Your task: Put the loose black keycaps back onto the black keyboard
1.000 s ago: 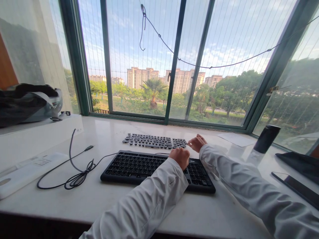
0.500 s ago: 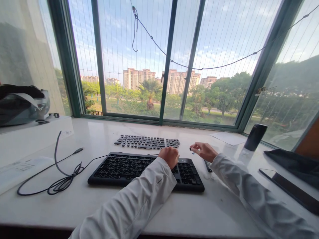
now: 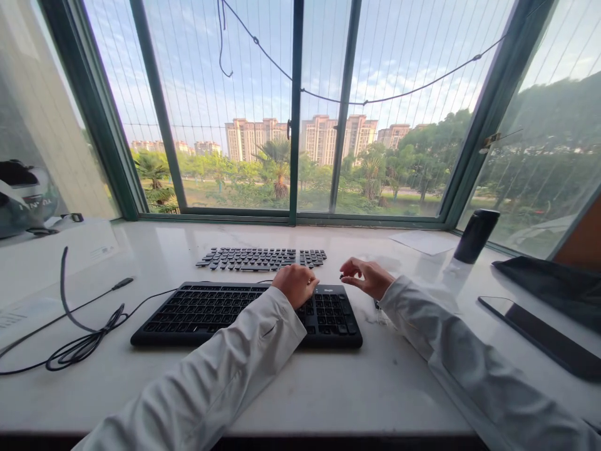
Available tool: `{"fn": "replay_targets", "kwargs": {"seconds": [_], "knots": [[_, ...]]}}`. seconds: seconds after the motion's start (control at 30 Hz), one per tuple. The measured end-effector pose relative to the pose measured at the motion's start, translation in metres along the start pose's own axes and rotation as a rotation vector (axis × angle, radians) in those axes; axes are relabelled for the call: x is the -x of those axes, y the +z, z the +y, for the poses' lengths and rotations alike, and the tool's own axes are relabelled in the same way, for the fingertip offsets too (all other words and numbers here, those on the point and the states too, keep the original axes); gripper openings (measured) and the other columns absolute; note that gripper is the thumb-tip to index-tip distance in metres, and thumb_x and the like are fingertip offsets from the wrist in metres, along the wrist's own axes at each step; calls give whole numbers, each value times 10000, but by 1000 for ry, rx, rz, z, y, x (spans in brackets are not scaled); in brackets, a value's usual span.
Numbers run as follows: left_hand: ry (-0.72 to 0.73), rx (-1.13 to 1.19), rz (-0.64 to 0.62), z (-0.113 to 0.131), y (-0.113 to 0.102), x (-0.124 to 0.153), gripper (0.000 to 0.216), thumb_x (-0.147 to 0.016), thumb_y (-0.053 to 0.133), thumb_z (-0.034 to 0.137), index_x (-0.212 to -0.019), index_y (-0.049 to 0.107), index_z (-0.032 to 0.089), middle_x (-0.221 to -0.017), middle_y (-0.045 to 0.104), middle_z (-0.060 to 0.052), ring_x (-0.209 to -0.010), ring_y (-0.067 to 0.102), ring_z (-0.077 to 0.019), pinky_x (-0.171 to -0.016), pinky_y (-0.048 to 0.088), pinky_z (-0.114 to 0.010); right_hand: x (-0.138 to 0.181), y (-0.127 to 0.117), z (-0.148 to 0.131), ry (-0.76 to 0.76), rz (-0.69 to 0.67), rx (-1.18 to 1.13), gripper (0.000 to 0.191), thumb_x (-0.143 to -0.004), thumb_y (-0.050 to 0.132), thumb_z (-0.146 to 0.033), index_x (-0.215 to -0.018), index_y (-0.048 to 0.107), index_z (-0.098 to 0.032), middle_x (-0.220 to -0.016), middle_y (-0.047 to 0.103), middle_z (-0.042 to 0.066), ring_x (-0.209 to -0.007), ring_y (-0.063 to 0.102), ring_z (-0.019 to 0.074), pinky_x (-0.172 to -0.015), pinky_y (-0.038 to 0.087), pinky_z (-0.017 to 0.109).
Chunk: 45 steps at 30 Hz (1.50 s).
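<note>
Left hand (image 3: 295,285) curled into a loose fist, resting on the right part of the black keyboard (image 3: 244,313), which lies mid-bench (image 3: 375,388). Right hand (image 3: 369,277) hovers just beside the keyboard's far right corner, thumb and forefinger pinched on a small dark keycap (image 3: 342,276). Loose keycaps (image 3: 260,258) laid out in rows beyond the keyboard. Black cable (image 3: 79,338) to the left; dark tumbler (image 3: 475,236) well to the right.

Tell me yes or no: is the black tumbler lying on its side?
No. The black tumbler stands upright on the white counter near the window, right of the keyboard.
</note>
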<state>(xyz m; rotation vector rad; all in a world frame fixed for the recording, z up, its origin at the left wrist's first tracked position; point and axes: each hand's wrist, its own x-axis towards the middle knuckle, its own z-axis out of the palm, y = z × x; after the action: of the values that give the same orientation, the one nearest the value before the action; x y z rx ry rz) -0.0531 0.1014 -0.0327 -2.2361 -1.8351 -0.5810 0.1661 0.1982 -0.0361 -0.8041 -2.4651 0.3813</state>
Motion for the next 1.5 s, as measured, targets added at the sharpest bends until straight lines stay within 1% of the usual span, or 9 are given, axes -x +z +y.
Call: {"fn": "replay_targets", "kwargs": {"seconds": [0.3,0.43,0.63,0.77,0.9,1.0,1.1,1.27,1.5], "knots": [[63,14,-6,2,0,1,272,-854,525,397,-847,755,252,-766,724,-30,-733,651,-184,-695,462,-270,5,-5,-16,-217,-299,-233,331,-750,676,-468,-917,725,-186,-795,715,33,-676,621,127,-622,428,243],[146,31,-39,4,0,1,294,-858,519,414,-822,755,242,-749,718,-29,-724,639,-169,-683,444,-253,7,-4,-21,-249,-351,-258,323,-718,713,-453,-892,746,-183,-727,701,27,-631,589,116,-584,424,226],[226,101,-73,6,-3,2,287,-865,520,433,-868,755,269,-806,728,-16,-768,641,-163,-690,432,-247,7,-1,-23,-255,-322,-298,339,-658,755,-472,-821,758,-175,-659,667,18,-564,524,99,-529,403,220],[228,180,12,9,-8,4,295,-863,527,472,-918,743,280,-840,722,5,-761,642,-143,-688,430,-235,6,0,-19,-205,-290,-291,335,-644,767,-464,-812,755,-175,-665,675,21,-572,529,105,-536,406,231],[243,201,86,7,-9,5,283,-865,538,471,-995,724,302,-939,724,22,-834,659,-133,-704,433,-218,6,6,-15,-80,-243,-376,357,-653,760,-459,-852,740,-163,-716,693,39,-638,591,137,-585,449,255],[298,188,147,4,-6,5,269,-870,538,463,-998,722,314,-933,729,30,-820,667,-118,-667,433,-202,6,12,-12,29,-185,-532,411,-629,777,-449,-889,698,-141,-755,696,52,-703,634,165,-676,496,297],[338,194,224,0,0,4,260,-854,558,476,-981,728,326,-909,738,33,-776,675,-108,-632,431,-192,4,15,-10,107,-127,-646,433,-580,811,-423,-858,624,-150,-732,686,38,-693,643,168,-675,508,311],[378,214,260,-2,6,3,256,-843,559,498,-968,731,355,-904,745,54,-759,684,-105,-607,420,-183,3,15,-9,118,-86,-740,420,-575,821,-384,-752,498,-183,-711,674,9,-677,636,148,-671,505,298],[380,193,279,0,7,5,221,-850,570,465,-927,740,348,-844,748,53,-705,678,-105,-552,383,-183,3,21,-7,136,-98,-773,443,-561,829,-376,-719,461,-188,-697,670,11,-648,632,148,-656,507,306]]}}
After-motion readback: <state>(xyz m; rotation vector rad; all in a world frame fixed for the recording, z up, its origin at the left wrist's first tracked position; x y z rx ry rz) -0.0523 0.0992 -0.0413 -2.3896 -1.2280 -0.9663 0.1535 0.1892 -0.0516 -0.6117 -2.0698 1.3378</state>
